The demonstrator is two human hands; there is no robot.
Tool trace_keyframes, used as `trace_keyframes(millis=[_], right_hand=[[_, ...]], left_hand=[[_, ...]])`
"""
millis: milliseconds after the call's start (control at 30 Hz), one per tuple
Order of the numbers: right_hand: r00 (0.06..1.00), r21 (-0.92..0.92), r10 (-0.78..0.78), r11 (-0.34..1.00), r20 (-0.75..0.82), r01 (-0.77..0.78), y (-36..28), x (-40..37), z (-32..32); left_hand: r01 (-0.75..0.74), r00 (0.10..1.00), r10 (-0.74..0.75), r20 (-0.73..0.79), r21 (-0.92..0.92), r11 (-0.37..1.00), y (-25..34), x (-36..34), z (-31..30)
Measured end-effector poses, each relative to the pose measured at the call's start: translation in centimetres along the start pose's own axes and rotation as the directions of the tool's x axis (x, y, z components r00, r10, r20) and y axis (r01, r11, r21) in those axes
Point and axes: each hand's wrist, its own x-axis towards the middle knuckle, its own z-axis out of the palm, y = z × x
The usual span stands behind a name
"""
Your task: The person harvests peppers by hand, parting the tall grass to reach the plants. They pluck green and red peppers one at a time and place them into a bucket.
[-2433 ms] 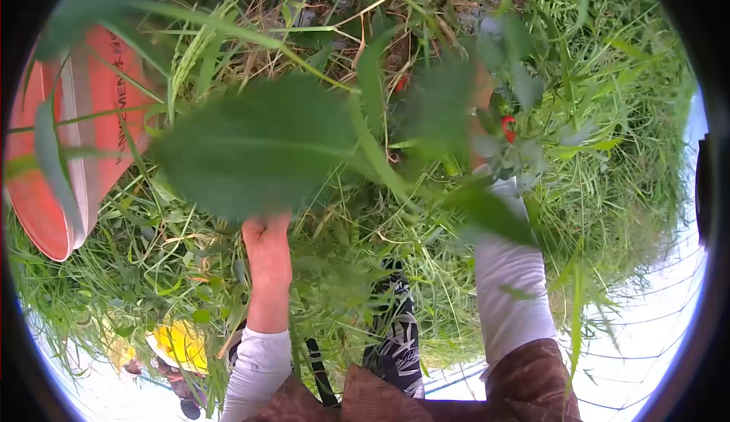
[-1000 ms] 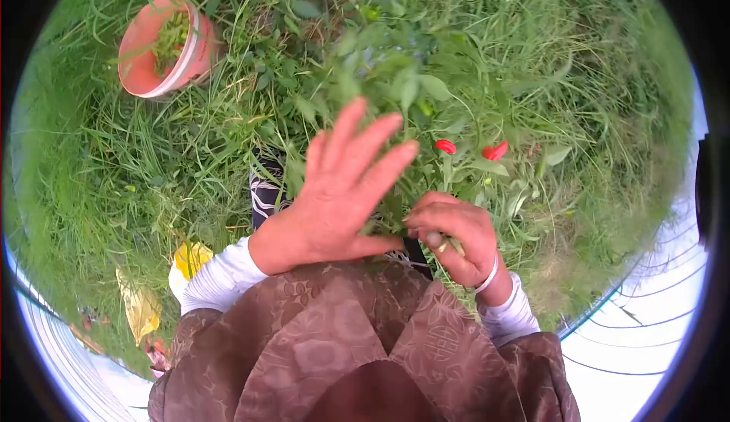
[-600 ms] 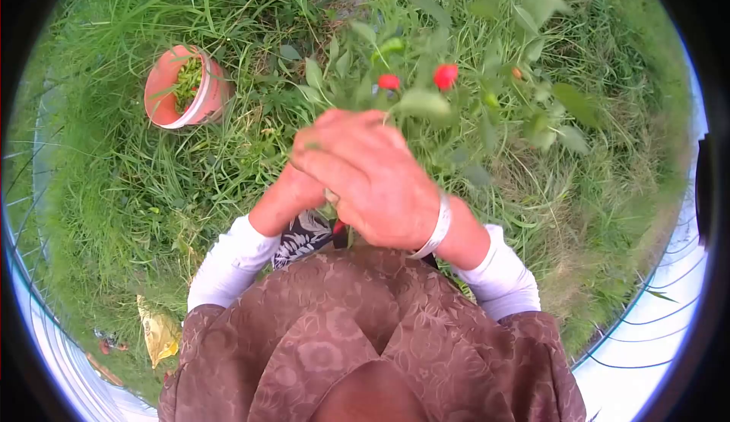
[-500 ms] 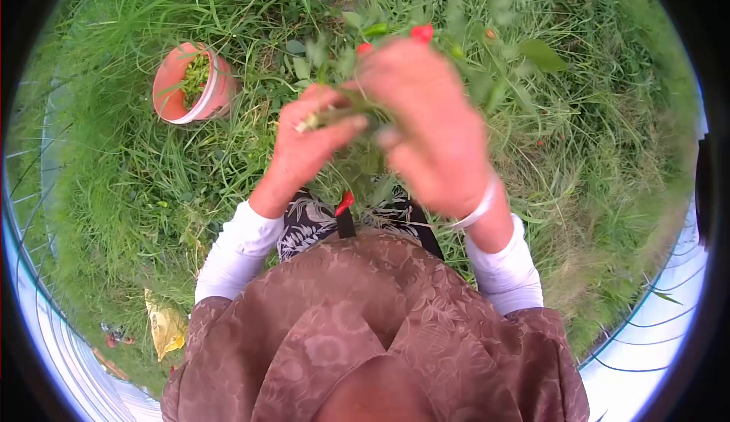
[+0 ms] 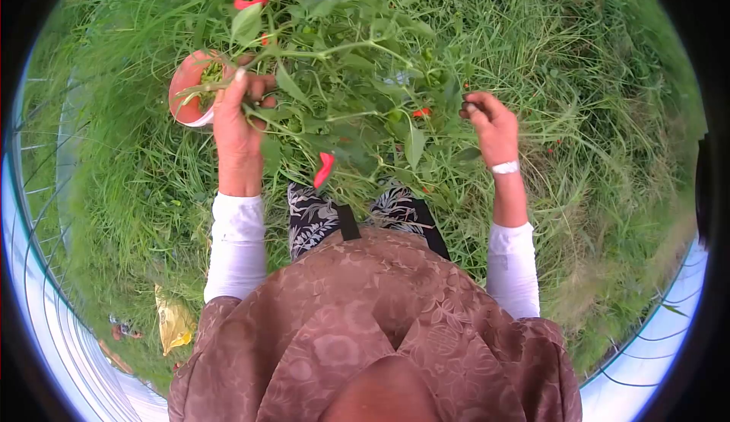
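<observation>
My left hand (image 5: 239, 118) is closed round the stems of an uprooted-looking chili pepper plant (image 5: 414, 144), in front of the bucket. The plant spreads rightward from my grip, with green leaves and branching stems. One red chili (image 5: 325, 169) hangs low, near my knees; another red chili (image 5: 251, 1) shows at the top left. A smaller orange-red chili (image 5: 422, 112) sits among the leaves toward the right. Just past the plant's right side is my right hand (image 5: 493, 124), its fingers curled together at the tips. What they hold, if anything, I cannot make out.
A pink bucket (image 5: 182, 84) with green pieces inside stands in the grass (image 5: 593, 118), partly behind my left hand. A yellowish bag (image 5: 173, 319) lies at the lower left. Pale sheeting (image 5: 654, 338) with dark wires curves along the edges.
My hands have moved apart: the left went left toward the bucket with the plant, the right went to the right. The plant is now spread out between them.
</observation>
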Motion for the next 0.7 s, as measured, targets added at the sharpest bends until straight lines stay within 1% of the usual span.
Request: trace_keyframes(millis=[33,67,100,133,167,200,233,267,300,333,367,400,433,467,500,533,567,600,633,667,700], right_hand=[[0.995,-0.124,0.07,0.99,0.065,-0.062,1.7,0.4,-0.5],[0.982,-0.247,0.147,0.962,0.121,-0.114,2.6,0.4,-0.6],[0.982,-0.244,0.148,0.963,0.119,-0.115,3.3,0.1,-0.5],[0.959,-0.151,0.218,0.97,0.182,-0.192,3.1,0.0,0.0],[0.927,-0.063,0.28,0.96,0.251,-0.273,2.9,-0.1,0.7],[0.922,0.023,0.288,0.952,0.257,-0.304,2.6,-0.4,1.6],[0.923,0.027,0.287,0.953,0.256,-0.303,1.3,-0.7,2.4],[0.929,0.023,0.253,0.963,0.272,-0.269,-0.2,-0.9,3.0],[0.932,0.02,0.22,0.972,0.288,-0.235,-1.1,-1.0,3.5],[0.935,0.022,0.216,0.973,0.282,-0.232,-1.2,-1.1,4.1],[0.956,-0.212,0.092,0.977,0.277,-0.033,-1.1,-1.0,4.4],[0.954,-0.434,-0.03,0.886,0.297,0.163,-1.0,-0.8,4.7],[0.958,-0.439,-0.038,0.883,0.286,0.166,-0.5,-0.6,5.2],[0.971,-0.317,0.034,0.947,0.236,0.044,0.4,-0.3,5.8],[0.974,-0.181,0.112,0.981,0.199,-0.076,1.3,-0.4,6.0],[0.991,-0.337,0.044,0.941,0.13,0.002,1.9,-0.6,5.7],[0.991,-0.339,0.043,0.941,0.124,0.002,2.2,-1.0,5.3],[0.982,-0.409,-0.105,0.898,0.154,0.16,2.4,-1.5,4.8],[0.949,-0.47,-0.246,0.825,0.197,0.312,1.6,-2.0,4.6],[0.973,-0.412,-0.129,0.889,0.193,0.2,-0.2,-2.4,4.2],[0.973,-0.41,-0.131,0.89,0.19,0.2,-0.3,-2.7,4.2]], left_hand=[[0.002,1.0,-0.002,0.003,0.0,1.0,0.0,0.0,-0.2],[-0.017,0.999,0.015,-0.03,-0.083,0.996,0.1,0.1,-0.4],[-0.041,0.997,0.03,-0.065,-0.163,0.986,0.1,0.3,-0.7],[-0.068,0.993,0.054,-0.108,-0.135,0.988,0.2,0.5,-1.5],[-0.072,0.993,0.058,-0.107,-0.132,0.989,0.1,0.5,-2.1],[-0.075,0.997,0.066,-0.049,-0.2,0.977,-0.1,0.4,-2.6],[-0.071,0.997,0.077,0.011,-0.268,0.961,-0.2,0.4,-2.7],[-0.019,0.998,0.036,0.052,-0.299,0.954,0.0,-0.1,-2.5],[-0.019,0.998,0.037,0.055,-0.299,0.954,-0.1,-0.7,-2.3],[-0.006,1.0,0.015,0.025,-0.305,0.952,-0.2,-1.1,-2.0],[0.006,1.0,-0.007,-0.002,-0.313,0.95,-0.3,-1.5,-1.6],[0.013,1.0,-0.02,-0.018,-0.316,0.949,-0.3,-1.9,-1.2],[0.014,1.0,-0.016,-0.004,-0.321,0.947,-0.5,-2.2,-1.1],[0.025,0.999,-0.037,-0.034,-0.31,0.95,-0.7,-2.5,-1.4],[0.036,0.996,-0.058,-0.066,-0.299,0.954,-0.9,-2.7,-1.4],[0.023,0.996,-0.046,-0.071,-0.285,0.958,-1.0,-2.9,-1.1],[0.025,0.997,-0.046,-0.065,-0.287,0.958,-0.8,-3.2,-1.0],[0.016,0.998,-0.029,-0.047,-0.257,0.966,-0.6,-3.7,-0.9],[0.004,0.999,-0.011,-0.031,-0.227,0.974,-0.3,-3.9,-1.0],[0.02,0.998,-0.035,-0.051,-0.262,0.965,-0.6,-3.8,-1.4],[0.019,0.998,-0.033,-0.049,-0.259,0.966,-0.5,-4.0,-1.7]])
